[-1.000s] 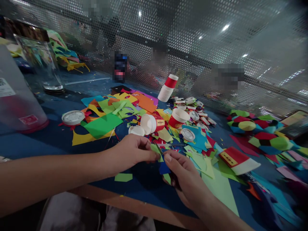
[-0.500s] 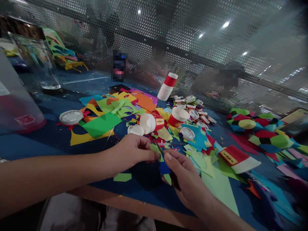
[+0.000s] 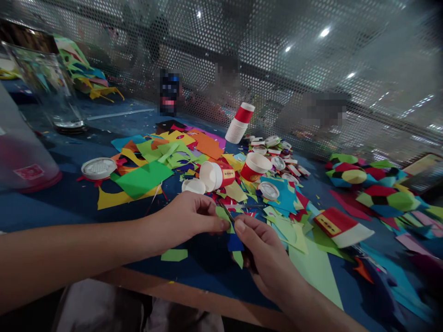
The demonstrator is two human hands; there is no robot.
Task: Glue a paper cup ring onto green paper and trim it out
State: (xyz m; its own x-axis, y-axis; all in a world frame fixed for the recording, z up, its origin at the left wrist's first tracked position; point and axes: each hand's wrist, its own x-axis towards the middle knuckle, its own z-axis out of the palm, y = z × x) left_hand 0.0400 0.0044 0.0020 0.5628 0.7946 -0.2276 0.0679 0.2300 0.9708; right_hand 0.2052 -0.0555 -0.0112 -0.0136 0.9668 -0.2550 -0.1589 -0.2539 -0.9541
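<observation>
My left hand (image 3: 195, 214) is closed in a pinch on a small light-green paper piece (image 3: 221, 213). Beside it, my right hand (image 3: 266, 251) is closed, thumb on top, around a slim, pointed metal tool (image 3: 226, 211); its kind is hard to make out. The tool's tip lies against the green piece. A blue paper piece (image 3: 235, 242) and a pointed green paper piece (image 3: 238, 259) hang between the hands, next to my right fingers. Whether these pieces are joined is unclear. A loose green paper scrap (image 3: 174, 255) lies on the table below my left wrist.
Coloured paper sheets (image 3: 143, 180) and paper cups (image 3: 254, 167) litter the blue table (image 3: 138, 265). A cup stack (image 3: 240, 123) leans behind them. Left stand a glass jar (image 3: 58, 92) and a translucent bottle (image 3: 24, 147). Multicoloured paper shapes (image 3: 349, 175) sit right, before a perforated metal screen (image 3: 270, 78).
The view has shifted slightly, so the jar and bottle appear a little further left. Both hands keep nearly the same pose and hold.
</observation>
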